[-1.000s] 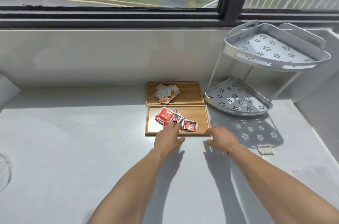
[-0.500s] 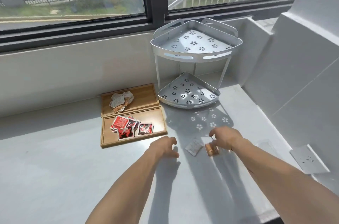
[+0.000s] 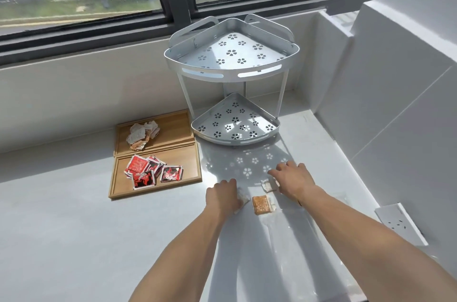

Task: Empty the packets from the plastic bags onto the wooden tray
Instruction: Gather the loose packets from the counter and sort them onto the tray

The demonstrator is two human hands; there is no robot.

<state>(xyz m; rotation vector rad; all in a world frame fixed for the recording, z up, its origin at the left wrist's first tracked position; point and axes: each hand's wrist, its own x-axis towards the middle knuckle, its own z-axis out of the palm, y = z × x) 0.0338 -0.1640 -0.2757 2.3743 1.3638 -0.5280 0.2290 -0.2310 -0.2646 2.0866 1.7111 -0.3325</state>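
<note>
On the grey counter [image 3: 74, 240] under the window stands a two-tier metal corner rack [image 3: 232, 74], with two wooden trays to its left. That far tray [image 3: 173, 128] carries a heap of pale and brown packets [image 3: 142, 134]; the near tray [image 3: 188, 168], touching it edge to edge, carries a spread of red packets [image 3: 150, 172]. Both forearms reach forward across the counter, just in front of the rack. Resting palm down, the left hand [image 3: 222, 196] has its fingers curled over a white packet [image 3: 243, 199], whose corner pokes out at the right side; whether they pinch it or only press on it I cannot tell. A brown packet [image 3: 262, 204] lies loose on the counter between the two hands, touched by neither. Beyond it, the right hand [image 3: 294, 178] lies flat with fingers spread and relaxed, their tips on or just above another small white packet [image 3: 267, 185], gripping nothing as far as shows. A white wall socket [image 3: 399, 223] sits at the right edge.
</note>
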